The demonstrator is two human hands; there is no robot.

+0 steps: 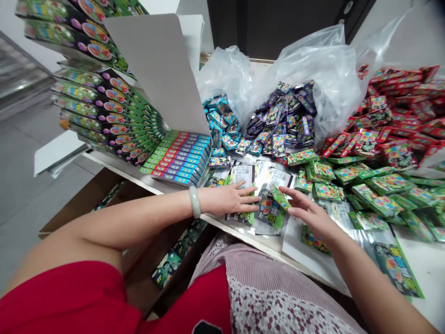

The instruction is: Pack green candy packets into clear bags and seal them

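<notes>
Nearest me: striped, lace-trimmed cloth apron (274,278). Small green printed cardboard box (279,198), near-middle above white tabletop (429,276): pinched by my right hand (315,219); likely light, stiff, crushable; grip edges. Left hand (227,199): spread, gripping nothing.

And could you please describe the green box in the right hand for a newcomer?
Find the heap of green boxes at the picture's right. Left of it, over a flat pouch, is the green box: the only one the right hand holds.
</notes>
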